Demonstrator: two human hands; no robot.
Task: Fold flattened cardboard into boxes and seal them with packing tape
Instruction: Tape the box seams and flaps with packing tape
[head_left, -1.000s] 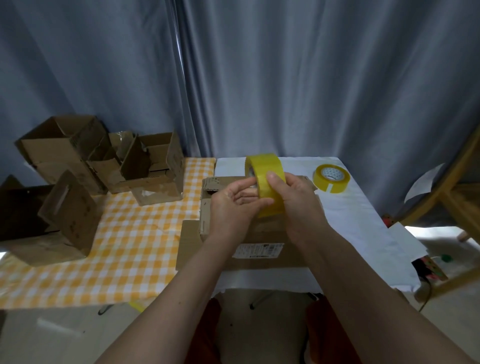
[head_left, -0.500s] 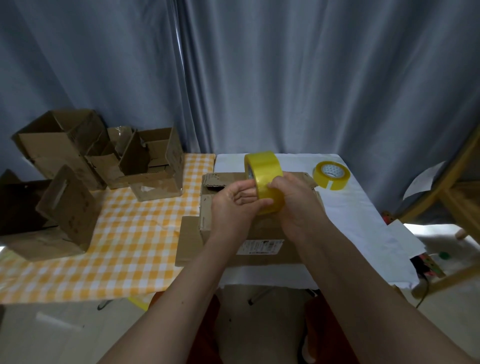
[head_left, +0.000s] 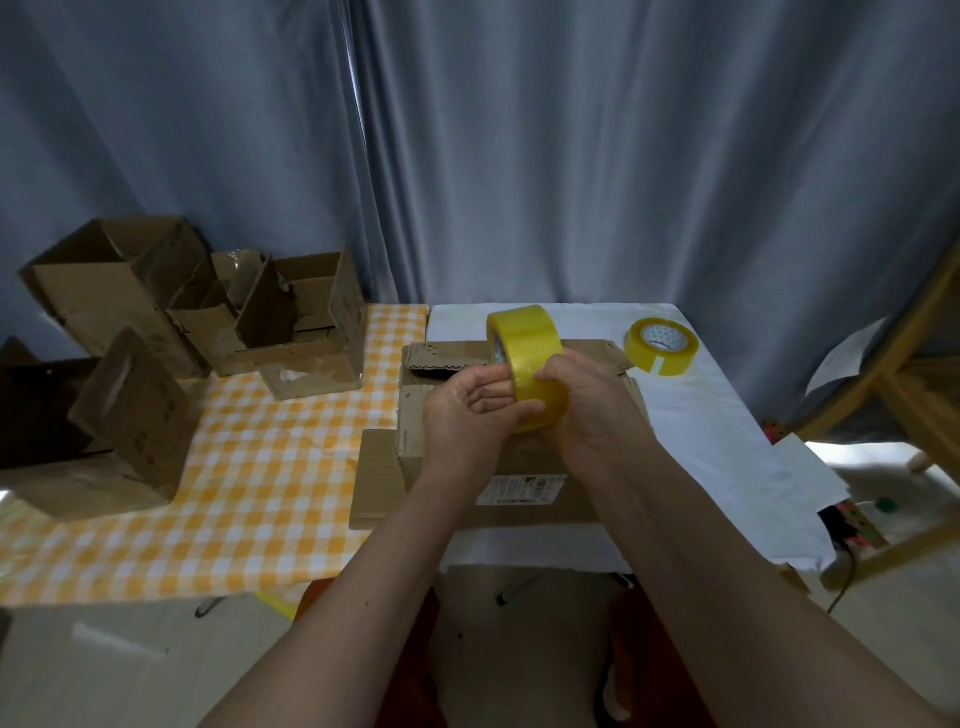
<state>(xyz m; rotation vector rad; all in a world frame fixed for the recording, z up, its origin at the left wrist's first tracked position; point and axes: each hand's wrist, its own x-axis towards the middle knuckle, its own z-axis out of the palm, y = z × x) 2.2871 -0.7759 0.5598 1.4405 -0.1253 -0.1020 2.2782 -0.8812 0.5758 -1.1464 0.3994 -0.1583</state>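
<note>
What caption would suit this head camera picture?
Both hands hold a yellow tape roll above a cardboard box; a second roll lies nearby.

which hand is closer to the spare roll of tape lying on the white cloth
Right. The right hand, gripping the held tape roll, sits just left of and nearer the camera than the spare tape roll. The left hand is farther left, on the held roll's other side.

White printed shipping label (head_left: 521, 490) on front of brown flattened cardboard box (head_left: 524, 501): print too small to read.
</note>
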